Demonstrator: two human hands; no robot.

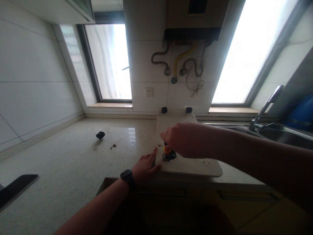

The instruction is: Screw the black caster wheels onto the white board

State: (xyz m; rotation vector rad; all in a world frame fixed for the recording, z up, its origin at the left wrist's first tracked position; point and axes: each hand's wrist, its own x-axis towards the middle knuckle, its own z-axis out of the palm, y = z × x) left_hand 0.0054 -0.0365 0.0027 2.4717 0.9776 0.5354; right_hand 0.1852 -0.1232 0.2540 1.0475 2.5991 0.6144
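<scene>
A white board [190, 166] with rounded front corners lies on the countertop, caster wheels up. My right hand [179, 140] is closed round a screwdriver [167, 150], whose orange part shows below my fingers; its tip is hidden. Right beside it is a black caster wheel [171, 154] with a metal plate, at the board's front left. My left hand [146, 164], wearing a dark watch at the wrist, grips the board's left edge near that corner, thumb on top. Two more caster wheels [164, 110] [188, 110] stand at the board's far end. Small holes [206, 162] show at its front right.
A loose caster wheel [100, 135] lies on the speckled countertop [73, 169], near several small screw-like bits [113, 146]. A dark flat object [18, 189] is at the left. A sink [269, 134] with a faucet [267, 107] is on the right. Drawers are below.
</scene>
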